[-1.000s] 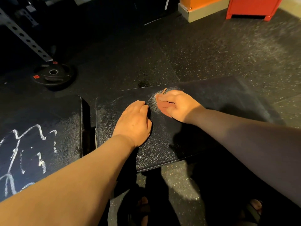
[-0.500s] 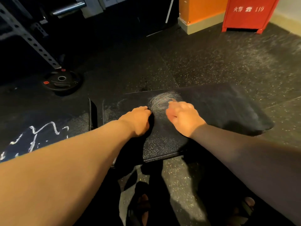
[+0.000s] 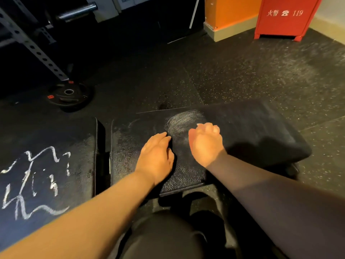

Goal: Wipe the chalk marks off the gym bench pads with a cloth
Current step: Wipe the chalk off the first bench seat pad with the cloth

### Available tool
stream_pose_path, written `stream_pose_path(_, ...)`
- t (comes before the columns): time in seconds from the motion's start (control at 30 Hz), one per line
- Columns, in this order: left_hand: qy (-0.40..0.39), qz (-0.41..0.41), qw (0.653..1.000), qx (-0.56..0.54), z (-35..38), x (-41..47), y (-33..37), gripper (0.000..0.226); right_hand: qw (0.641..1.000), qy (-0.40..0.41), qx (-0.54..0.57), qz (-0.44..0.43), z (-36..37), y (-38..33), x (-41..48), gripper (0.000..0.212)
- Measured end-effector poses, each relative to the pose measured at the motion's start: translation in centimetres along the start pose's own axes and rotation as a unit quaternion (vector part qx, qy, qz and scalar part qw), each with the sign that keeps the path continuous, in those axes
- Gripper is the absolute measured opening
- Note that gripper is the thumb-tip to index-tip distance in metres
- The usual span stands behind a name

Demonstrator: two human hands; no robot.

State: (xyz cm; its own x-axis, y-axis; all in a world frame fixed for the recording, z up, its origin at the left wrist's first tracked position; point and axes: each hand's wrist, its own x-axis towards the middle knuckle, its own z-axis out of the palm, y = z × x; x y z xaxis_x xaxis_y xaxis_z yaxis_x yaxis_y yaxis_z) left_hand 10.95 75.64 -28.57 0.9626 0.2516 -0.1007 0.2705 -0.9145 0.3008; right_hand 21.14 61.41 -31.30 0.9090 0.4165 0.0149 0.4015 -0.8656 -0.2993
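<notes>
Chalk marks [image 3: 33, 184] lie on the left pad [image 3: 56, 131]; the left hand [image 3: 156, 157] rests on the right pad [image 3: 252, 131], right hand [image 3: 205, 144] just beside it — a weight plate [image 3: 69, 96] lies behind.

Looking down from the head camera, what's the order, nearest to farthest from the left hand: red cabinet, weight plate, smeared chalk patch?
1. The smeared chalk patch, right beside the left hand, on the same pad.
2. The weight plate, on the floor, beyond and to the left.
3. The red cabinet, far right, at the back.
</notes>
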Motion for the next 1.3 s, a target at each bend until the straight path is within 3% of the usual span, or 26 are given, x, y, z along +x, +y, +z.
stream_pose_path(0.1, 0.034, -0.026, 0.999, -0.007, 0.7, 0.0, 0.7, 0.050, 0.984, -0.090, 0.081, -0.134, 0.6, -1.7, 1.0, 0.036)
stream_pose_path(0.17, 0.038, -0.018, 0.999, 0.005, 0.7, 0.1, 0.8, 0.052, 0.964, -0.133, 0.156, -0.171, -0.3, -0.8, 1.4, 0.049)
stream_pose_path(0.23, 0.037, -0.017, 0.999, 0.008, 0.5, -0.1, 1.0, 0.052, 0.978, -0.138, 0.105, -0.112, -1.3, 0.4, 1.8, 0.052)
stream_pose_path(0.33, 0.040, -0.022, 0.999, 0.001, 0.5, 0.2, 1.1, 0.051, 0.971, -0.218, 0.012, 0.097, -4.0, -0.5, 1.4, 0.050)
stream_pose_path(0.43, 0.063, -0.027, 0.996, -0.054, 0.6, 0.3, 1.0, 0.047, 0.955, -0.285, -0.018, 0.084, -5.4, -3.5, 0.6, 0.034)
stream_pose_path(0.47, 0.066, -0.035, 0.993, -0.092, 0.3, 0.2, 0.9, 0.045, 0.953, -0.297, -0.002, 0.062, -5.4, -4.1, 0.2, 0.029)
stream_pose_path(0.53, 0.053, -0.043, 0.987, -0.148, -0.1, -1.0, 0.4, 0.043, 0.948, -0.306, 0.073, 0.057, -4.8, -4.6, -1.8, 0.041)
stream_pose_path(0.63, 0.015, 0.006, 0.982, -0.186, -0.7, -2.4, -0.3, 0.044, 0.910, -0.288, 0.267, 0.134, -4.3, -4.5, -4.1, 0.062)
stream_pose_path(0.73, -0.011, 0.058, 0.987, -0.153, -1.0, -3.9, -0.3, 0.045, 0.879, -0.357, 0.294, 0.114, -5.1, -4.1, -4.3, 0.047)
stream_pose_path(0.83, -0.016, 0.083, 0.996, -0.032, -0.6, -5.8, -0.2, 0.068, 0.895, -0.352, 0.270, 0.049, -6.2, -3.7, -5.5, 0.025)
stream_pose_path(0.93, 0.000, 0.075, 0.996, 0.046, 0.2, -6.0, -0.2, 0.062, 0.915, -0.275, 0.295, 0.022, -6.1, -3.2, -7.1, 0.032)
stream_pose_path(1.03, 0.038, 0.066, 0.996, 0.043, 0.0, -4.9, 0.4, 0.051, 0.947, -0.265, 0.180, 0.015, -5.6, -2.1, -7.3, 0.042)
stream_pose_path(1.13, 0.084, 0.092, 0.991, -0.055, -0.2, -3.5, 1.2, 0.035, 0.947, -0.312, 0.071, 0.013, -7.0, -1.6, -7.0, 0.043)
stream_pose_path(1.3, 0.077, 0.148, 0.985, -0.052, 0.1, -3.8, 1.2, 0.023, 0.962, -0.246, 0.094, 0.064, -8.0, -2.2, -8.6, 0.030)
